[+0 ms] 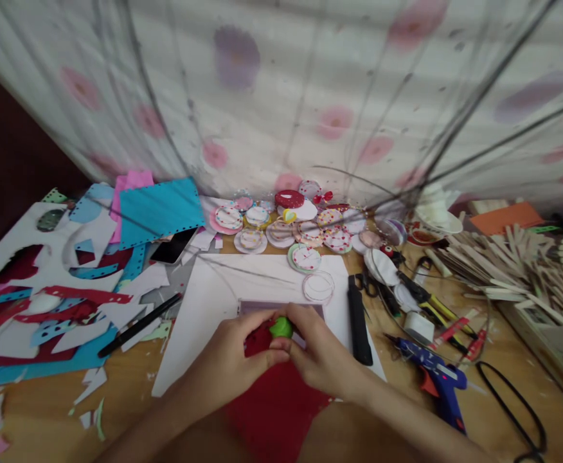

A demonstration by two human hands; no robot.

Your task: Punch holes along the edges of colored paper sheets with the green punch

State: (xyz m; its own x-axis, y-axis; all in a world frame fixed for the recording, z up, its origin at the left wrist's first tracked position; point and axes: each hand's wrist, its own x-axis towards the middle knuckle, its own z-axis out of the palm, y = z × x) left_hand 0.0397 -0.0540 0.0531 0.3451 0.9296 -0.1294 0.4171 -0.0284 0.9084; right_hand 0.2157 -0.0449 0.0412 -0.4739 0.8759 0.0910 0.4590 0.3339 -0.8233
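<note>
Near the front centre, a small bright green piece (281, 327) is pinched between the fingers of both hands. My left hand (243, 347) curves round it from the left, its fingertips and thumb meeting those of my right hand (317, 350). Under and in front of the hands lies a red sheet (276, 408), and some red also shows between my left thumb and fingers. Behind the hands is a purplish-grey flat piece (262, 307) on a large white sheet (180, 350). The exact shape of the green piece is partly covered by fingertips.
Decorated paper discs (305, 257) line the back centre. A black cutter (357, 321), pliers (421, 296), a blue glue gun (436, 376) and wooden sticks (513, 267) lie right. Left are paper scraps (79, 289), a phone (174, 245), a black pen (139, 325) and blue felt (163, 209).
</note>
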